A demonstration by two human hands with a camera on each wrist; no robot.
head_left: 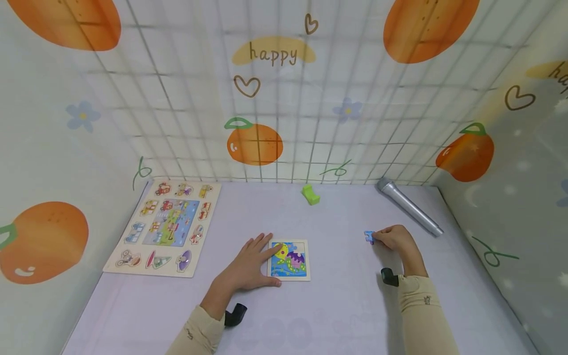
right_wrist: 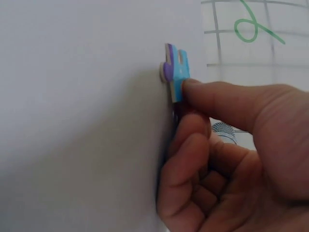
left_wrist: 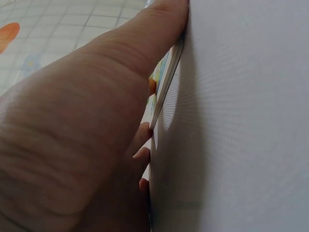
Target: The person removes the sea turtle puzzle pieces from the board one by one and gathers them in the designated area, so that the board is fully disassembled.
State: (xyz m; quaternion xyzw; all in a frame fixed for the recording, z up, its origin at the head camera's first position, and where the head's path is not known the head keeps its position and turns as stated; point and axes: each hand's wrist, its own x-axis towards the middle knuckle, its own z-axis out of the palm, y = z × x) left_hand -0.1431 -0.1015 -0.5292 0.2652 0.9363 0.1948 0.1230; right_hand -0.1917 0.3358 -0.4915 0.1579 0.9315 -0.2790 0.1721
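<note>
A small square jigsaw puzzle (head_left: 288, 273) with a yellow and purple cartoon animal lies on the table in the head view. My left hand (head_left: 250, 266) spreads over its left side, index fingertip on the picture and thumb by the lower left corner. The left wrist view shows the thumb (left_wrist: 145, 38) along the puzzle's edge. Off to the right, my right hand (head_left: 397, 241) pinches a blue and purple puzzle piece (right_wrist: 179, 72) between thumb and fingers. That piece stands tilted close to the table, and its held end is covered by the fingertips.
A larger wooden picture board (head_left: 113, 266) with vehicle and toy pieces lies at the left. Near the back are a light green block (head_left: 310, 195) and a silver microphone (head_left: 412, 209). A printed curtain over a wire grid (head_left: 288, 108) closes off the far side.
</note>
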